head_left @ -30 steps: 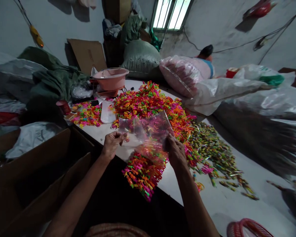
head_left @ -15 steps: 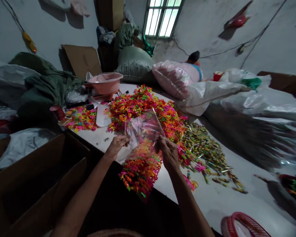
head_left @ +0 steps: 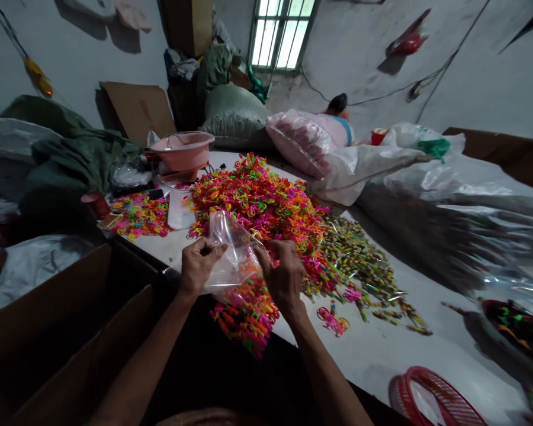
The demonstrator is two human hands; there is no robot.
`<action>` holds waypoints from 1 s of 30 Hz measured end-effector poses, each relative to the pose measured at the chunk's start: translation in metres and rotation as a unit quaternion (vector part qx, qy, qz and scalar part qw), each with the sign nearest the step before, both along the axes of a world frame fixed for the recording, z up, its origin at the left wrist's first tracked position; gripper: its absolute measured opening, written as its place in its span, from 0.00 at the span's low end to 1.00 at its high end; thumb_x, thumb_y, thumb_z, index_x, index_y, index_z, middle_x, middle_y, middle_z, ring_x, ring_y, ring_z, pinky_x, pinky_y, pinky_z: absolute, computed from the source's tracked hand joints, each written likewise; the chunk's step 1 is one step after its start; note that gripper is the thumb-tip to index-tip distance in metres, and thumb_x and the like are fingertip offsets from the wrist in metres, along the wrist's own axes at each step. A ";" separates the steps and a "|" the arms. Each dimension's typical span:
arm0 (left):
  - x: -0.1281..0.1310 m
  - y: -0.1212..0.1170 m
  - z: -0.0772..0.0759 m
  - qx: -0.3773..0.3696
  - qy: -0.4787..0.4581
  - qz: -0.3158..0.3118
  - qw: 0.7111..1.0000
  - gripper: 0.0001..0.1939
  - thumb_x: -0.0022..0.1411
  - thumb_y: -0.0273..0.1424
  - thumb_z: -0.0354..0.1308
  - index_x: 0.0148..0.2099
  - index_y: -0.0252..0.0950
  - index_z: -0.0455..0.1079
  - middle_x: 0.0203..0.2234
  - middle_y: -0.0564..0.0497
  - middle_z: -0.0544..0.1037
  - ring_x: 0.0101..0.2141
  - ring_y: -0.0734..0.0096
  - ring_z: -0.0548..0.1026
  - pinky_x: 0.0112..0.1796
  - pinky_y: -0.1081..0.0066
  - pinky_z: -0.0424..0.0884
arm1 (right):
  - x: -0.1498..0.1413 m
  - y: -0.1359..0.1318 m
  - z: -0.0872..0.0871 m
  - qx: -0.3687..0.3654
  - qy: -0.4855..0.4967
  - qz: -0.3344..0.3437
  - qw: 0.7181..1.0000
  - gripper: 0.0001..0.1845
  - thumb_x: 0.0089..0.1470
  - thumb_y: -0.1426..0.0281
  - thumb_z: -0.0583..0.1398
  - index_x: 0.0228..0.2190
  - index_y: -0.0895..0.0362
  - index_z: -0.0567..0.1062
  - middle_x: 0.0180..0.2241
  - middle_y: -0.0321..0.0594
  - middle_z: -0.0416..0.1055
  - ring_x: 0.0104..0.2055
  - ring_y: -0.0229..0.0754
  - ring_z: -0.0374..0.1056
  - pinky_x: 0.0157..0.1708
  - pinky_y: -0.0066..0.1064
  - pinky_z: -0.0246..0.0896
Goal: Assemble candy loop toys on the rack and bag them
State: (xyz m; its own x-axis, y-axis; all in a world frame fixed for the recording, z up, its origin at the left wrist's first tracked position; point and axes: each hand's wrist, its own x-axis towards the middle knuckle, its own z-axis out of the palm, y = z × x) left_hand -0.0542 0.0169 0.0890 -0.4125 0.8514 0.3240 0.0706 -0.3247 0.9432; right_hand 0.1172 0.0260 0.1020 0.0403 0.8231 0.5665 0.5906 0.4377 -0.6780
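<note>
A clear plastic bag (head_left: pixel 228 260) hangs between my two hands at the table's front edge. Its lower part is full of small bright plastic pieces (head_left: pixel 244 319) in orange, pink, red and green. My left hand (head_left: pixel 198 266) pinches the left side of the bag's upper film between thumb and fingers. On the right side, my right hand (head_left: pixel 284 273) is closed on the film, its fingertips partly hidden behind the hand. Just beyond the bag rises a large heap of the same colourful pieces (head_left: pixel 262 207).
Right of the heap lies a pile of small yellow-green striped pieces (head_left: pixel 364 254). A red basket (head_left: pixel 439 396) stands front right, a pink basin (head_left: pixel 184 151) at the back. An open cardboard box (head_left: pixel 71 307) sits at lower left. Large filled sacks (head_left: pixel 306 139) line the far side.
My hands have drawn closer together, and the bag's upper film, earlier spread flat and upright, is now gathered and folded between them. The view has shifted slightly.
</note>
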 end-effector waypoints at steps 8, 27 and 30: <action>0.023 -0.011 0.012 -0.008 -0.121 -0.148 0.981 0.27 0.43 0.51 0.66 0.18 0.36 0.58 0.14 0.58 0.62 0.17 0.79 0.61 0.21 0.74 0.61 | -0.017 -0.010 0.011 -0.220 0.212 0.301 0.903 0.15 0.45 0.59 0.64 0.20 0.57 0.69 0.19 0.32 0.65 0.22 0.34 0.61 0.24 0.27 0.59; 0.029 0.029 0.055 0.290 0.451 0.160 0.829 0.10 0.64 0.33 0.51 0.42 0.37 0.73 0.32 0.45 0.76 0.36 0.63 0.72 0.39 0.64 0.64 | 0.060 0.014 0.040 -0.072 -0.250 -0.207 0.943 0.10 0.52 0.75 0.52 0.33 0.58 0.73 0.32 0.43 0.73 0.28 0.39 0.64 0.27 0.28 0.47; 0.032 0.035 0.032 0.236 0.279 0.141 0.920 0.10 0.60 0.38 0.58 0.38 0.37 0.71 0.31 0.48 0.74 0.36 0.67 0.72 0.40 0.67 0.65 | 0.093 0.025 0.017 -0.019 -0.094 -0.308 0.946 0.08 0.54 0.68 0.54 0.28 0.58 0.71 0.29 0.43 0.70 0.28 0.40 0.63 0.27 0.29 0.50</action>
State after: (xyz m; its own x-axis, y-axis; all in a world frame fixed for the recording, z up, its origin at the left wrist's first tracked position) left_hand -0.0219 0.0517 0.1206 -0.2519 0.4471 0.8583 0.6453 -0.5833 0.4932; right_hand 0.2101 0.0505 0.1195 0.4211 0.6952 0.5825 0.8375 -0.0516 -0.5440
